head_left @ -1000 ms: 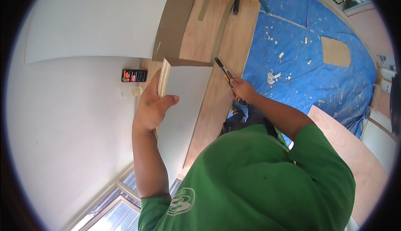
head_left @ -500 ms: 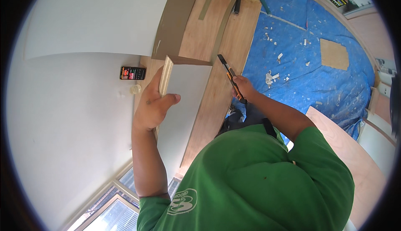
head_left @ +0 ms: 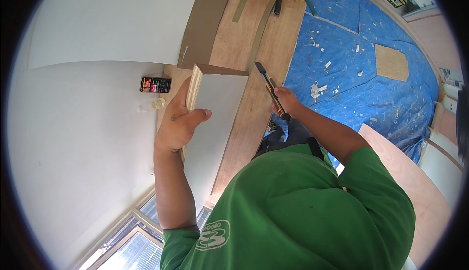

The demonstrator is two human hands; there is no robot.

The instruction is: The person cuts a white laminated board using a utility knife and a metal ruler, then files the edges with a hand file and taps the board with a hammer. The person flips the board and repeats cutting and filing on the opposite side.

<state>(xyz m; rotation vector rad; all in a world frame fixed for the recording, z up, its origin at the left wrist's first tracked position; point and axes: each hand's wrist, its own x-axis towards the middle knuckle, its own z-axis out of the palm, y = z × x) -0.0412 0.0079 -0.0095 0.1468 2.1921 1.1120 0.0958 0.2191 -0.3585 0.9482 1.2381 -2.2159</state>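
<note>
My left hand [head_left: 181, 123] grips the edge of a white-faced plywood panel [head_left: 215, 109], the thumb lying over the white face and the fingers behind. The panel stands on its side on the wooden bench, its layered edge facing left. In my right hand [head_left: 287, 101] is a black and orange utility knife [head_left: 271, 88], held at an angle with its front end pointing up and left. That front end is just right of the panel's far corner, apart from it. Whether the blade is out, I cannot tell.
A phone [head_left: 155, 84] and a small pale roll [head_left: 158, 104] lie left of the panel. On the bench [head_left: 234, 50] are edging strips [head_left: 264, 26] and a dark-handled tool [head_left: 277, 5], with a green-handled tool [head_left: 308, 1] at its edge. Blue sheeting [head_left: 342, 31] with scraps covers the floor.
</note>
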